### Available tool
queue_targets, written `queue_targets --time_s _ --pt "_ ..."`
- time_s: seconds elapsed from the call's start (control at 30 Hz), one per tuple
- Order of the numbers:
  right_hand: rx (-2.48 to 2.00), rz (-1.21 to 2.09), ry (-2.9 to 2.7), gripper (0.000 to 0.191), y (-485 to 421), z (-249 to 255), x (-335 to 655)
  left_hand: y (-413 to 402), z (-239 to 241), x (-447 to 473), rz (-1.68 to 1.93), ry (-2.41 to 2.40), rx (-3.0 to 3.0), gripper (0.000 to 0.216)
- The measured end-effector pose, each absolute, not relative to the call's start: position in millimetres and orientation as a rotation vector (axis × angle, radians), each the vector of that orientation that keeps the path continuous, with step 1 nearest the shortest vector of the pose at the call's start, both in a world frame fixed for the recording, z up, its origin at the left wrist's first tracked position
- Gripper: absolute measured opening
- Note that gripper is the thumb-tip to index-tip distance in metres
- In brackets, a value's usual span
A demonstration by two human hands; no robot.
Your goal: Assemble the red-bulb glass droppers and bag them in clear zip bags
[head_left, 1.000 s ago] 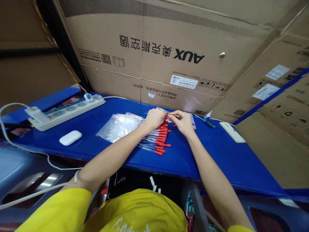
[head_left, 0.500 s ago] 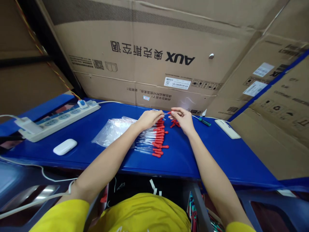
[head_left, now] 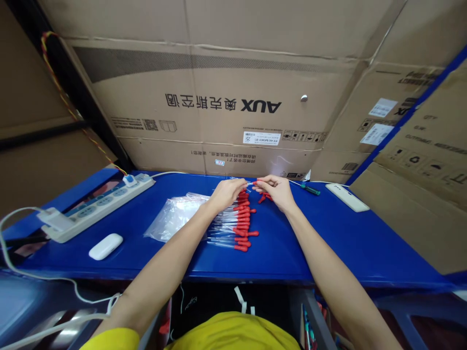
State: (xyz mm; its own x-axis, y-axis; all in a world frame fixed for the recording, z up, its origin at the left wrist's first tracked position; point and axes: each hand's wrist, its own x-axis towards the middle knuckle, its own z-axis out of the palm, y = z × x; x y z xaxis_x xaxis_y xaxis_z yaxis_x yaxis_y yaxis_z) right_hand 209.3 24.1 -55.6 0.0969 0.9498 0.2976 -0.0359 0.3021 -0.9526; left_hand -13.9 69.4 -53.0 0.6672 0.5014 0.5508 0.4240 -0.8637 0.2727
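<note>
My left hand [head_left: 226, 194] pinches a thin clear dropper tube [head_left: 249, 184], mostly hidden by the fingers. Facing it, the closed fingertips of my right hand [head_left: 276, 191] grip a red rubber bulb [head_left: 255, 183] at the tube's end. Whether the bulb is fully seated on the tube I cannot tell. Below my left hand lies a row of clear droppers with red bulbs [head_left: 241, 227], bulbs pointing right. Several loose red bulbs [head_left: 265, 197] lie under my right hand. Clear plastic bags [head_left: 173, 218] rest left of the row, partly behind my left forearm.
On the blue table [head_left: 277, 253] are a green-handled screwdriver [head_left: 310, 189], a pale phone [head_left: 347, 197], a white earbud case [head_left: 105, 246] and a power strip [head_left: 100, 209] with plugged cables. A cardboard panel [head_left: 219, 73] closes off the back. Below the front edge is an open drawer [head_left: 266, 296].
The camera view has tilted up, so everything sits lower in the picture. Both hands stay together at the same dropper, the tube and bulb still held between them.
</note>
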Motion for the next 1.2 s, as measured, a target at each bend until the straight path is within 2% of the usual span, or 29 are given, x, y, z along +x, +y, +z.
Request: queue_targets --time_s 0.3,0.63,1.2 --pt "-0.971 0.955 -1.218 0.051 20 -52 202 68 -53 -13 1.028 0.775 2.726 0.036" --pt "-0.995 0.865 -1.266 0.055 18 -51 202 70 -51 -14 0.939 0.805 2.778 0.040" --pt "-0.988 0.828 -1.286 0.050 26 -64 195 68 -47 -16 0.830 0.932 2.804 0.040"
